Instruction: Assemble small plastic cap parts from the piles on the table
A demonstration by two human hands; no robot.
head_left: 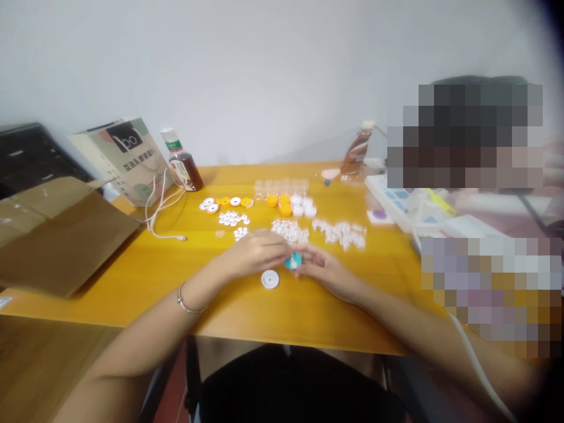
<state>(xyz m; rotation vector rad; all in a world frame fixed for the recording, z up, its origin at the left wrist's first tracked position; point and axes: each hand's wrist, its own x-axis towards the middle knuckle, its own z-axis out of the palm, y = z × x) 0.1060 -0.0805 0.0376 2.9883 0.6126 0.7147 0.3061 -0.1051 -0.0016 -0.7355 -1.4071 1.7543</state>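
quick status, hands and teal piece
Right hand holding teal piece. Left hand close over it, contact unclear. White disc lies just left, not in the way.

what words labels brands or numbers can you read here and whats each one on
"bo", or near it: dark panel of the bag; blurred, so unsure.
Bag, below that: Chinese characters, too blurred to read surely.
Left bottle: label and green band, too small and blurred.
Right bottle: pale lettering, too blurred.
Black item at far left: pale marks, unreadable.
Teal piece: no text I can make out.
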